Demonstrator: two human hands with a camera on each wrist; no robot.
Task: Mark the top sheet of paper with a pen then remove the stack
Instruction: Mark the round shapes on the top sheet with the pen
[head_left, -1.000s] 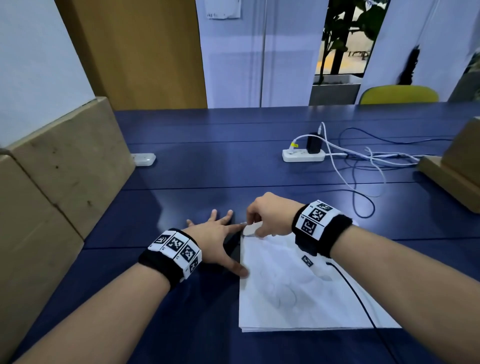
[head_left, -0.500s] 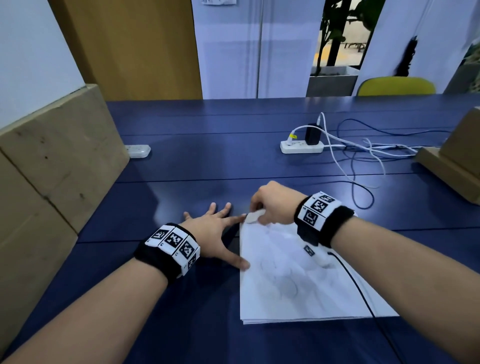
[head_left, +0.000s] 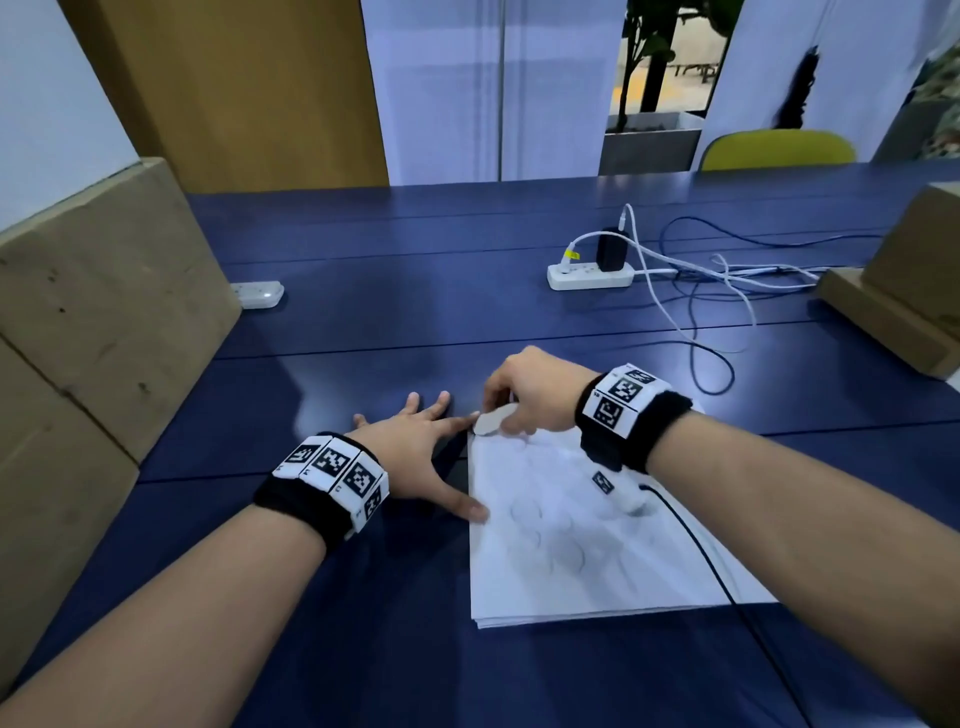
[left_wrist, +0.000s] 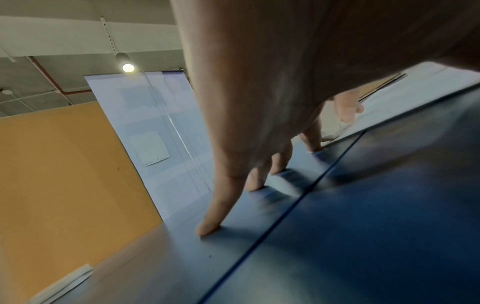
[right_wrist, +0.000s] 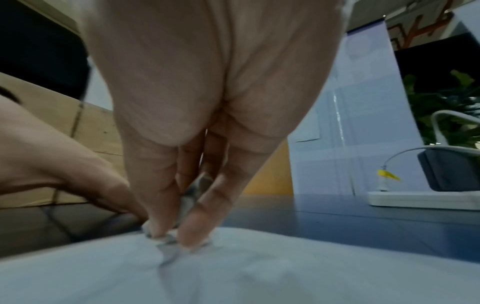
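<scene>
the left hand (head_left: 415, 447) lies flat and spread on the blue surface (head_left: 363, 322), holding nothing, its thumb and forefinger tip touching the left edge of the paper stack (head_left: 587, 551), which sits in front of the person, just right of centre. the right hand (head_left: 530, 395) is curled at the stack's far left corner, thumb and fingers (right_wrist: 197, 216) pinching a lifted, crumpled corner of paper. whether it has one sheet or several i cannot tell. faint circular marks show on the top sheet, so the marking looks done and removal is likely the step in hand. to do it well, get the fingers under the whole pile, not just the top sheet, and keep the left hand bracing the edge so nothing slides. no pen is visible. farther right, a power strip (head_left: 589, 274) and cables (head_left: 727, 291) lie well apart.
</scene>
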